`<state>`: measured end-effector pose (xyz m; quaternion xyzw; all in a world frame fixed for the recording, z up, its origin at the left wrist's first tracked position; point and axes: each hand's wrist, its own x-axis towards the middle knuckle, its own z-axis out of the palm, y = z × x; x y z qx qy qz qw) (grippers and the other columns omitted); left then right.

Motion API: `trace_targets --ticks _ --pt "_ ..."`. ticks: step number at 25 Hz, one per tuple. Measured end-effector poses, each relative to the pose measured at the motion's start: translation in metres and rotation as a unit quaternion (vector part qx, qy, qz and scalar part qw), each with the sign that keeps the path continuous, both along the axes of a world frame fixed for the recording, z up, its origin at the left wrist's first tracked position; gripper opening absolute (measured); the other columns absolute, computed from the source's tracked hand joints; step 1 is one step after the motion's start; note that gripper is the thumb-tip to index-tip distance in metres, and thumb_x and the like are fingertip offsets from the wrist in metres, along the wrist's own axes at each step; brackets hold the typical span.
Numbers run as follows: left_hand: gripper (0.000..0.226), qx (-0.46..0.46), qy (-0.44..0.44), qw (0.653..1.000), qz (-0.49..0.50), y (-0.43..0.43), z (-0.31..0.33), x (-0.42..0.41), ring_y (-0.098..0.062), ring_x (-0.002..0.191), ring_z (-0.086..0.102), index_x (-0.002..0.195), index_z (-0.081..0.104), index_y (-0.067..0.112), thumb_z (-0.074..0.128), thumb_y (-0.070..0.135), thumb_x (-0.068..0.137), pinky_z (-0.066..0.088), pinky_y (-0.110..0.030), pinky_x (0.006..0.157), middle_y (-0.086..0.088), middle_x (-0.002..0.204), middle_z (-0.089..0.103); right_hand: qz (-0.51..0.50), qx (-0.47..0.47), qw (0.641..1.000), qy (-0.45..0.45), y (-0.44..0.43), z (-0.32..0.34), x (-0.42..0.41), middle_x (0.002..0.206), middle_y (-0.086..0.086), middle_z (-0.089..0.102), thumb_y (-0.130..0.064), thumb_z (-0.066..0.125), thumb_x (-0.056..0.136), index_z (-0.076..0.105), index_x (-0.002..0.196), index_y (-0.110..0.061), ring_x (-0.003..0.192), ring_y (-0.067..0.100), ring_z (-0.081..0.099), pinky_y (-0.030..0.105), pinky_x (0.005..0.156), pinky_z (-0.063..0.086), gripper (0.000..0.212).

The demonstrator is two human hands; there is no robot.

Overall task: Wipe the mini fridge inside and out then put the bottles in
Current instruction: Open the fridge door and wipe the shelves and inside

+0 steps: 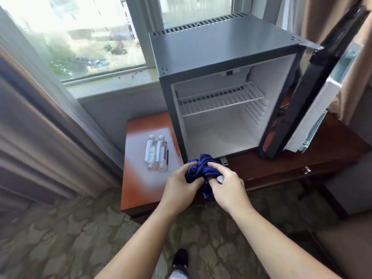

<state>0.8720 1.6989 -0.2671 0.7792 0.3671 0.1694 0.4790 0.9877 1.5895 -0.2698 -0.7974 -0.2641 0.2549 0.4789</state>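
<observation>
A dark grey mini fridge (221,47) stands on a reddish-brown wooden table (145,184). Its door (314,101) is swung wide to the right. The white inside holds one wire shelf (219,99) and nothing else. Two clear water bottles (156,153) with white caps lie side by side on the table, left of the fridge. In front of the fridge's lower edge, my left hand (182,183) and my right hand (227,187) both grip a bunched dark blue cloth (201,168) above the table's front edge.
A window (80,37) and its sill run behind the table. Heavy curtains (30,127) hang on the left and at the upper right. Patterned carpet (70,238) covers the floor, and my shoe (180,258) shows at the bottom. A drawer handle (307,170) sits under the table's right part.
</observation>
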Motion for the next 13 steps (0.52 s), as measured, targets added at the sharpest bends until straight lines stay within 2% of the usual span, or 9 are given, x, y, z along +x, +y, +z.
trace_targets --ticks 1,2,4,5,6,8,9,13 --pt "0.046 -0.017 -0.012 1.0 0.004 0.012 -0.001 -0.002 0.009 0.094 0.07 0.13 0.064 0.039 0.076 0.022 0.089 0.055 -0.009 0.077 0.024 0.105 0.072 -0.001 -0.001 1.0 -0.008 0.012 0.001 -0.002 0.125 -0.007 0.069 -0.017 0.067 0.093 0.067 0.131 -0.035 0.118 0.011 0.062 0.001 0.086 0.044 0.042" --pt "0.044 -0.034 -0.022 0.999 0.008 0.026 -0.001 -0.003 0.009 0.093 0.07 0.126 0.064 0.042 0.076 0.022 0.089 0.054 -0.008 0.073 0.022 0.105 0.073 -0.005 0.0 1.0 -0.011 0.026 0.002 -0.004 0.125 -0.007 0.068 -0.017 0.067 0.093 0.067 0.13 -0.036 0.117 0.011 0.062 0.0 0.085 0.043 0.042" --pt "0.04 -0.048 -0.037 0.998 0.015 0.048 0.0 -0.003 0.009 0.09 0.07 0.113 0.064 0.05 0.077 0.021 0.088 0.054 -0.008 0.072 0.02 0.103 0.074 -0.015 0.011 1.0 -0.007 0.05 0.005 -0.007 0.124 -0.007 0.068 -0.016 0.068 0.092 0.068 0.129 -0.035 0.112 0.012 0.064 0.015 0.092 0.051 0.042" --pt "0.04 -0.049 -0.044 0.998 0.014 0.062 0.001 -0.004 0.009 0.09 0.07 0.106 0.063 0.053 0.077 0.021 0.087 0.054 -0.009 0.072 0.021 0.099 0.074 -0.029 0.013 0.999 -0.01 0.066 0.007 -0.01 0.122 -0.007 0.069 -0.016 0.068 0.091 0.069 0.128 -0.035 0.109 0.009 0.063 0.016 0.092 0.052 0.041" --pt "0.039 -0.047 -0.052 0.998 0.009 0.08 0.003 -0.005 0.008 0.089 0.07 0.101 0.064 0.053 0.078 0.02 0.087 0.055 -0.011 0.073 0.022 0.095 0.074 -0.05 0.016 0.998 -0.018 0.083 0.008 -0.015 0.118 -0.01 0.07 -0.016 0.068 0.09 0.07 0.125 -0.035 0.105 0.005 0.061 0.01 0.089 0.048 0.04" --pt "0.034 -0.036 -0.083 0.996 0.003 0.114 0.013 -0.006 0.004 0.089 0.071 0.1 0.068 0.047 0.079 0.019 0.084 0.057 -0.016 0.077 0.024 0.095 0.074 -0.1 0.045 0.993 -0.038 0.11 0.019 -0.024 0.107 -0.017 0.071 -0.019 0.072 0.088 0.072 0.118 -0.036 0.096 -0.003 0.06 -0.002 0.076 0.039 0.034" --pt "0.032 -0.032 -0.104 0.994 -0.002 0.132 0.021 -0.006 0.003 0.089 0.071 0.102 0.07 0.041 0.08 0.018 0.083 0.057 -0.017 0.078 0.023 0.095 0.074 -0.128 0.071 0.988 -0.05 0.123 0.027 -0.027 0.103 -0.02 0.072 -0.022 0.075 0.087 0.072 0.115 -0.035 0.095 -0.004 0.062 -0.002 0.075 0.04 0.032" --pt "0.028 -0.064 -0.166 0.983 -0.041 0.18 0.059 0.0 -0.005 0.086 0.074 0.104 0.074 0.031 0.081 0.016 0.081 0.058 -0.02 0.073 0.014 0.092 0.077 -0.225 0.168 0.95 -0.137 0.162 0.059 -0.045 0.105 -0.019 0.072 -0.023 0.078 0.084 0.071 0.11 -0.033 0.103 -0.003 0.064 0.011 0.088 0.048 0.028"
